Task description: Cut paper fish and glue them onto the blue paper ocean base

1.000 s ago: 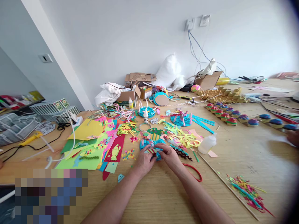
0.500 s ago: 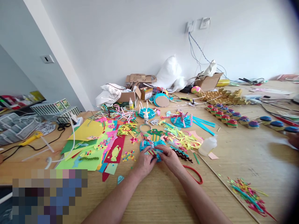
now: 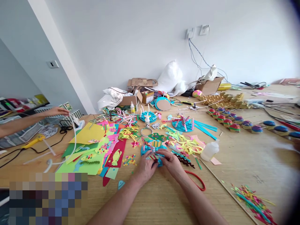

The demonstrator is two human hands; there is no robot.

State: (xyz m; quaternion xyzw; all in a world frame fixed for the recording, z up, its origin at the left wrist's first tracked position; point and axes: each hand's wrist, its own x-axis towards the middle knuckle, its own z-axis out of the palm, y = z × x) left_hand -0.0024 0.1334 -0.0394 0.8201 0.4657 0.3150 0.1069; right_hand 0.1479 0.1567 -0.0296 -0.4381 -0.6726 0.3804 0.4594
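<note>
In the middle of the table, my left hand (image 3: 145,168) and my right hand (image 3: 172,162) meet over a blue round craft piece (image 3: 144,150). Between their fingertips is a small paper fish (image 3: 152,157) with red, white and yellow stripes; both hands pinch it. Part of the fish and most of the blue piece lie hidden under my fingers. A larger yellow-and-green striped fish (image 3: 156,143) stands on the far side of the blue piece. To the right of my right hand lie twisted dark brown pipe cleaners (image 3: 186,161) and a red loop (image 3: 199,181).
Coloured paper sheets (image 3: 87,134) spread on the left, beside a yellow glue gun (image 3: 34,140). A white glue bottle (image 3: 147,120) stands beyond my hands. At right are a translucent bottle (image 3: 210,151), a long stick (image 3: 226,186) and painted egg-carton pieces (image 3: 234,127). Another person's hand (image 3: 59,111) is at far left.
Another person's arm has come in from the left, over the wire rack. My hands keep the striped fish in almost the same place. The whole view has shifted slightly.
</note>
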